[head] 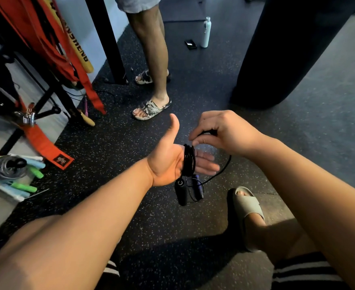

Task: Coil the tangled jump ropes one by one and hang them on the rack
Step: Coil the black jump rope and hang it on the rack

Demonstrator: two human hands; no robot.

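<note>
- The left hand (172,162) is held out flat, thumb up and fingers straight, a little blurred at the tips. It serves as the spool and is not clenched on anything.
- The black jump rope (189,160) is wound in several tight turns across the left palm at the base of the fingers. The coil's plane stands roughly upright, crosswise to the fingers.
- The right hand (220,132) hovers just above and to the right of the coil. Its fingers are curled and its fingertips pinch the free run of the rope.
- From that pinch a slack loop (227,164) swings out to the right, then curves down and back under the left hand.
- The two handles (181,191) hang straight down below the left palm. One is black and one purplish, side by side, with their long axes near vertical.
- The relation that matters is that the free rope lies on the right hand's side of the coil, above the left fingers. The next turn probably goes over the fingertips and down round the back of the left hand, and little slack is left.
- The rack (49,95) stands well off to the left, nearer the left arm, so the finished coil has to travel that way.
- More jump ropes (7,168), with green and blue handles, lie bundled low at the far left.
</note>
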